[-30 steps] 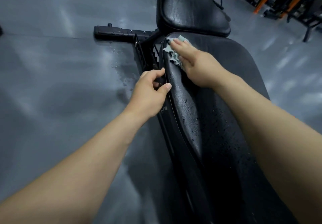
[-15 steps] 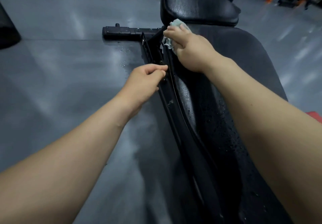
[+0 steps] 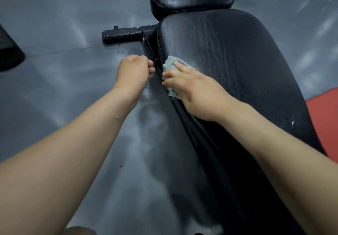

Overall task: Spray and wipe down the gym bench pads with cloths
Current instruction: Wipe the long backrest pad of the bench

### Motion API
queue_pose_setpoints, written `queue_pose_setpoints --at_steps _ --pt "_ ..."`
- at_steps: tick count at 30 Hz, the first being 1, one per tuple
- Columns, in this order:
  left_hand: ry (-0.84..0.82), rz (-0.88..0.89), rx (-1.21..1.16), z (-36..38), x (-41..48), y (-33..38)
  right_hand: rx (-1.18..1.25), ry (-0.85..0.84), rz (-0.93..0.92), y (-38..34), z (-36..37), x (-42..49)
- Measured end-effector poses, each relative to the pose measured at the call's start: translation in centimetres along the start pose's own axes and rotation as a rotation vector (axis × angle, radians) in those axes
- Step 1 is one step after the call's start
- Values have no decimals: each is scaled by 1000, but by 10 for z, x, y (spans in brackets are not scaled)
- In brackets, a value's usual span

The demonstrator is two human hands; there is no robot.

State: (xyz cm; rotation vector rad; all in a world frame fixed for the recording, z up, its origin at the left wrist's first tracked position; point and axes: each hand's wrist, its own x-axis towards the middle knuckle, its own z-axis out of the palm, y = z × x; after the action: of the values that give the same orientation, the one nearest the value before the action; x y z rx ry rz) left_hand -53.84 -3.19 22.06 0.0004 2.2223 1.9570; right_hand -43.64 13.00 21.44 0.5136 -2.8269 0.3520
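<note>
Cloth (image 3: pixel 171 63) soft, limp; right hand (image 3: pixel 197 92) presses it with flat fingers (image 3: pixel 180 66) on back pad (image 3: pixel 237 61) left edge. Pad wet, probably slick. Left hand (image 3: pixel 133 72) clenched beside pad; hold unclear.

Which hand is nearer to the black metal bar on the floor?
Left. The left hand is just short of the bar, gripping the frame; the right hand presses the cloth on the pad, farther right.

Dim, cool light – soft glare streaks on floor (image 3: pixel 60 81); wide-angle edge stretch.
</note>
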Motion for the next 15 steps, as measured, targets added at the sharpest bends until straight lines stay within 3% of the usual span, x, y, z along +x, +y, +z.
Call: queue_pose_setpoints --at_steps 6,11,15 --pt "32 127 114 8 -14 -2 120 79 6 -9 -2 -39" --pt "125 521 323 17 -44 2 207 287 188 -7 -26 -63" --pt "-54 794 569 54 -48 10 61 389 333 6 -25 -90"
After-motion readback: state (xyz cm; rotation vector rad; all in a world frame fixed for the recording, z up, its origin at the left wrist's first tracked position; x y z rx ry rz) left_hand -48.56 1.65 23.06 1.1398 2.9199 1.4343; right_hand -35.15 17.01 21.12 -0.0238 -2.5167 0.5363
